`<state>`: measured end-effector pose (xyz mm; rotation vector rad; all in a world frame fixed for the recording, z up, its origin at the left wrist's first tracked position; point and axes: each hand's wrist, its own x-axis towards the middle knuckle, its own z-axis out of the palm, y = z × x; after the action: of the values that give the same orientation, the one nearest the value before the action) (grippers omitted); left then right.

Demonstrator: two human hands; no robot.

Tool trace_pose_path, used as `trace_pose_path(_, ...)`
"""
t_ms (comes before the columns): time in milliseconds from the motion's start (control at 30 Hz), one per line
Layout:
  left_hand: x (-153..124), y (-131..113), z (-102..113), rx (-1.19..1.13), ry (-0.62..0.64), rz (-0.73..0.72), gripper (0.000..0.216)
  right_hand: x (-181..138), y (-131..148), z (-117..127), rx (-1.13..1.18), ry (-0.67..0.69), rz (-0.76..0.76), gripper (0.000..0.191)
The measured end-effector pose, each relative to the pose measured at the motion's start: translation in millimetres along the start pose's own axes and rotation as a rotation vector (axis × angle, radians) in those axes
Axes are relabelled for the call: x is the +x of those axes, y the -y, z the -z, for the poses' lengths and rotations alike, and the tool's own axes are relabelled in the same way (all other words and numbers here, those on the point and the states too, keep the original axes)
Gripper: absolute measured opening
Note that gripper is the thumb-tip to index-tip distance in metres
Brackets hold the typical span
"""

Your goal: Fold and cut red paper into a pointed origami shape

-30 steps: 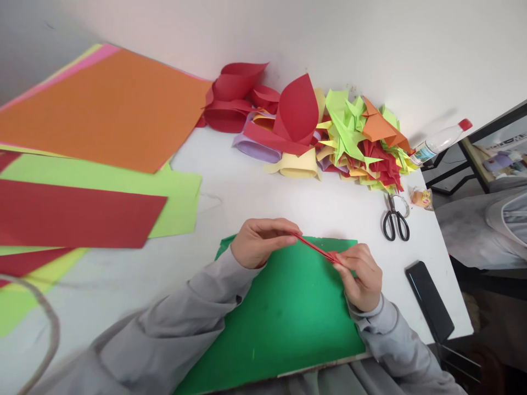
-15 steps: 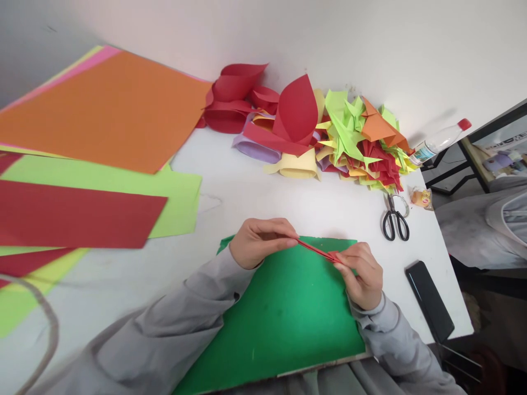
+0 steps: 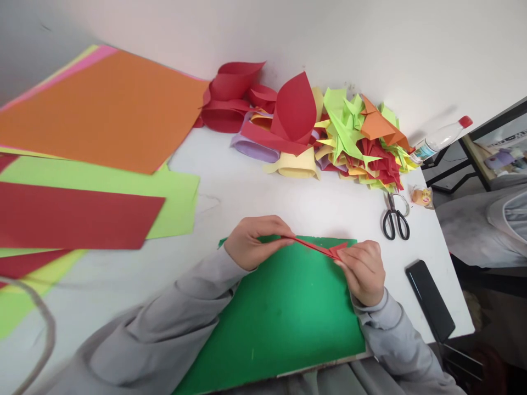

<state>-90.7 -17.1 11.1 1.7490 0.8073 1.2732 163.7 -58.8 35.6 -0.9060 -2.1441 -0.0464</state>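
A thin folded strip of red paper [image 3: 313, 247] stretches between my two hands above a green board [image 3: 284, 318]. My left hand [image 3: 253, 241] pinches the strip's left end, fingers closed. My right hand [image 3: 362, 269] pinches the right end, where a small red flap sticks up. Both grey sleeves rest on the board and the white table [image 3: 255, 192].
Large sheets lie at the left: orange [image 3: 107, 109], light green [image 3: 177, 192], dark red [image 3: 78, 214]. A heap of folded coloured paper [image 3: 329, 131] sits by the wall. Black scissors [image 3: 395, 219], a dark phone [image 3: 430, 299] and a plastic bottle [image 3: 440, 140] are at the right.
My right hand has shifted slightly right and a small flap of the red strip now shows at its fingertips. My left hand has moved a little left along the strip.
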Motion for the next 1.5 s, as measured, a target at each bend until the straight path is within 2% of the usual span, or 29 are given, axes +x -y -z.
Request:
trace_pose_path(333, 2, 11, 0, 0.34, 0.039, -0.294, 0.012, 3, 0, -1, -0.121, 0.016, 0.092, 0.015)
trace_pose_path(500, 3, 13, 1, 0.658, 0.056, -0.513, 0.013, 4, 0, -1, -0.135, 0.024, 0.113, 0.011)
trace_pose_path(733, 2, 10, 0, 0.832, 0.019, -0.61, 0.014, 3, 0, -4, -0.14, 0.028, 0.121, 0.009)
trace_pose_path(933, 1, 15, -1, 0.755, 0.0, -0.587, 0.014, 0, -2, -3, -0.074, 0.034, 0.053, 0.013)
trace_pose_path(1000, 0, 12, -2, 0.63, 0.0, -0.505, 0.01, -2, -3, -1, -0.021, 0.035, 0.004, 0.016)
trace_pose_path(1133, -1, 2, -5, 0.271, 0.007, -0.264, 0.017, -4, -3, 3, 0.062, 0.056, -0.084, 0.017)
trace_pose_path(1233, -1, -1, -7, 0.109, 0.024, -0.172, 0.012, -2, 0, 3, 0.107, 0.061, -0.136, 0.012)
trace_pose_path(1367, -1, 0, -8, 0.068, 0.022, -0.107, 0.009, 1, 3, 3, 0.155, 0.061, -0.171, 0.008)
trace_pose_path(1500, 1, -3, -8, 0.059, 0.032, -0.034, 0.015, 0, 2, 2, 0.161, 0.071, -0.174, 0.007)
